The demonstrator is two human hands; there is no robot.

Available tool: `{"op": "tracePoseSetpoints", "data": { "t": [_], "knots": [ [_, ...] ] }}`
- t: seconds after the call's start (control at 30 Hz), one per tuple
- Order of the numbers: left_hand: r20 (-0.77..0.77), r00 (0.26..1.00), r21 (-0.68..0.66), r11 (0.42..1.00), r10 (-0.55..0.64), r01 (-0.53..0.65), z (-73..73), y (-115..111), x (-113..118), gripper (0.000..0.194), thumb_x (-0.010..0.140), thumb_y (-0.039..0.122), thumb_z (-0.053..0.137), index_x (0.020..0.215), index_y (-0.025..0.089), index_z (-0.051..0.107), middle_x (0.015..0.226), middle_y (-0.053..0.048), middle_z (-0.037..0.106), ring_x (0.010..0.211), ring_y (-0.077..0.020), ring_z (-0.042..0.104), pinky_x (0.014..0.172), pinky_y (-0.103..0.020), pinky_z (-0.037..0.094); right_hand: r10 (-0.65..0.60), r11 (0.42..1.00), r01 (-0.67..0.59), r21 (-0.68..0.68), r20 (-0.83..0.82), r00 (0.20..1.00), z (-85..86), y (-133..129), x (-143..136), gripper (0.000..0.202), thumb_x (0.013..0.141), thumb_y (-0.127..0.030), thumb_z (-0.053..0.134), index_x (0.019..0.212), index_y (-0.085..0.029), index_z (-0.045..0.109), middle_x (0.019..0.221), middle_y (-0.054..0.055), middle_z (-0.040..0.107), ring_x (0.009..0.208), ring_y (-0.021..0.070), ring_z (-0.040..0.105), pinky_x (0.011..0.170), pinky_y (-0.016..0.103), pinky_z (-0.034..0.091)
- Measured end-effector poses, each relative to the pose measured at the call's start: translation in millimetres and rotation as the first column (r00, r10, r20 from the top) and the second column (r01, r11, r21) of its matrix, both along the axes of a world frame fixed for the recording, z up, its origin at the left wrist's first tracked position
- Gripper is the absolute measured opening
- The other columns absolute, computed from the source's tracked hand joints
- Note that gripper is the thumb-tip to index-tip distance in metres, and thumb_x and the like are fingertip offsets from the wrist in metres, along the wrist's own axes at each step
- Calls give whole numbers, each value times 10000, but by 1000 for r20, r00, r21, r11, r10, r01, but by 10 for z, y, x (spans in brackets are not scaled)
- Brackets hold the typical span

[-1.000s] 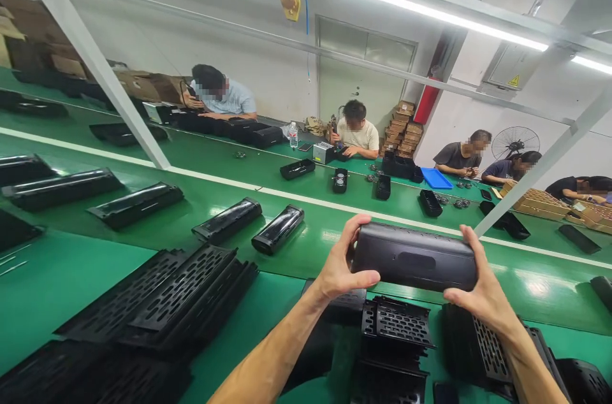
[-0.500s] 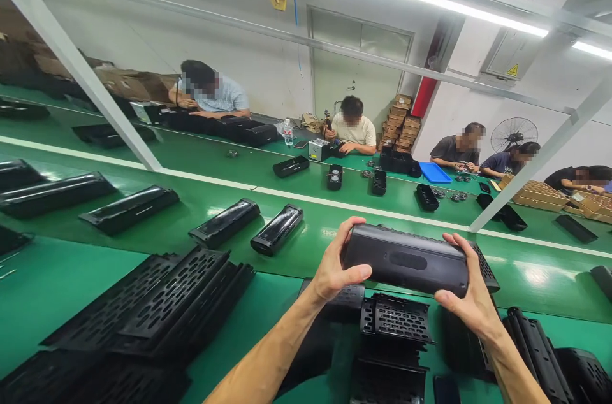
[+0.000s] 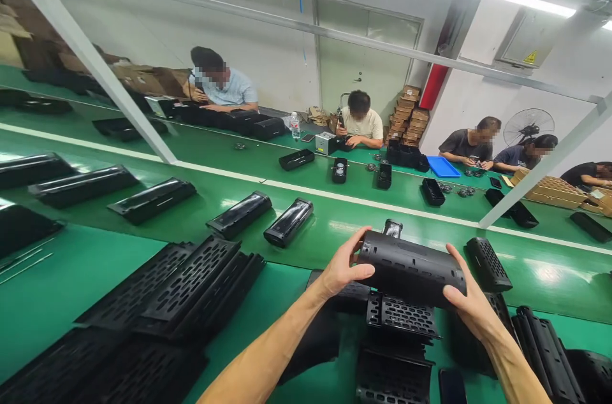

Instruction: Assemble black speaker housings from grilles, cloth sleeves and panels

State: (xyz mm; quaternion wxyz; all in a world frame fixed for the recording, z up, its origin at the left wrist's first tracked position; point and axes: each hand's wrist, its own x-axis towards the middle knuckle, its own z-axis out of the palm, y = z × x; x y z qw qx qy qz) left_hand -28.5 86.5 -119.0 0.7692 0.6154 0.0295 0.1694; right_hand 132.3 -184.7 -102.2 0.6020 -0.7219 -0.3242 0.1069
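Note:
A long black plastic housing (image 3: 411, 269) is held up between my two hands, above the near edge of the green belt. My left hand (image 3: 342, 269) grips its left end, thumb on the near side. Around the right end my right hand (image 3: 471, 302) is closed, with its thumb across the near lower corner. A curved face with small slots is turned toward me. Below the housing lie black perforated grilles (image 3: 404, 317). Just beyond it a small glossy black unit (image 3: 393, 228) shows on the belt.
Stacked black grilles (image 3: 191, 283) lie at the near left, a phone (image 3: 452, 386) at the near right. Glossy black housings (image 3: 289, 222) stand along the belt (image 3: 335, 199). Slanted metal posts (image 3: 95, 60) frame it. Several people work across the belt, beside a blue tray (image 3: 442, 167).
The housing has been rotated in my hands: its face with an oval recess has given way to a slotted curved one. The view has shifted slightly, and belt items appear farther right.

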Motion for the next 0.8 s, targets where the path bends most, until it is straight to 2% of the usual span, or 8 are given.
{"op": "tracePoseSetpoints", "data": {
  "t": [0.13,0.27,0.33,0.4,0.53,0.63,0.7,0.8],
  "knots": [
    [8,998,-51,997,62,-61,-104,-99,38,1059,621,579,883,1500,150,476,1380,-149,622,1292,-409,561,1095,-487,450,-14,998,28,65,-206,979,-155,-35,-52,883,756,-618,785,1510,-289,464,1420,141,625,1291,376,624,1054,582,495],
    [-69,997,-82,996,42,-47,-262,-117,53,1004,710,539,841,1555,172,441,1546,-154,534,1431,-426,457,1202,-532,342,-6,998,27,48,-394,919,-262,-38,-35,897,744,-598,804,1517,-295,464,1393,125,655,1293,380,626,1105,584,459],
    [-81,995,-108,992,52,-60,-351,-119,57,915,770,529,794,1555,198,464,1609,-127,479,1494,-414,389,1248,-525,277,-12,1000,18,11,-426,905,-307,-61,-23,896,744,-600,816,1522,-313,478,1407,112,649,1309,369,613,1111,547,467],
    [-76,992,-130,986,100,-109,-432,-133,71,844,794,531,765,1527,197,513,1604,-115,493,1502,-416,381,1259,-519,260,-25,1000,21,-16,-411,911,-352,-79,-27,894,741,-614,821,1521,-329,490,1424,99,640,1335,359,590,1121,512,466],
    [-136,979,-186,967,152,-176,-533,-176,109,813,814,549,737,1516,195,530,1495,-120,605,1421,-414,490,1219,-533,333,-94,995,73,-65,-424,901,-390,-27,-59,873,722,-654,824,1469,-311,531,1433,98,633,1364,363,551,1154,511,429],
    [-208,975,-234,964,79,-128,-561,-187,99,897,823,535,743,1598,241,399,1451,-127,631,1361,-377,552,1160,-515,415,-138,990,104,-91,-596,791,-354,43,-56,917,706,-692,824,1461,-284,500,1401,125,642,1311,357,592,1128,514,452],
    [-224,974,-245,967,16,-72,-574,-184,73,1031,786,505,793,1645,275,271,1452,-134,620,1320,-366,579,1077,-491,495,-105,994,85,-63,-690,716,-326,55,-49,981,705,-677,838,1515,-320,416,1440,124,611,1276,351,616,1062,531,504],
    [-210,978,-223,974,3,-51,-614,-173,39,1109,738,492,832,1650,266,244,1449,-141,610,1288,-372,588,995,-465,550,-12,1000,19,2,-715,699,-323,20,-70,1090,660,-519,932,1555,-378,325,1462,111,586,1250,347,629,991,527,547]
  ]
}}
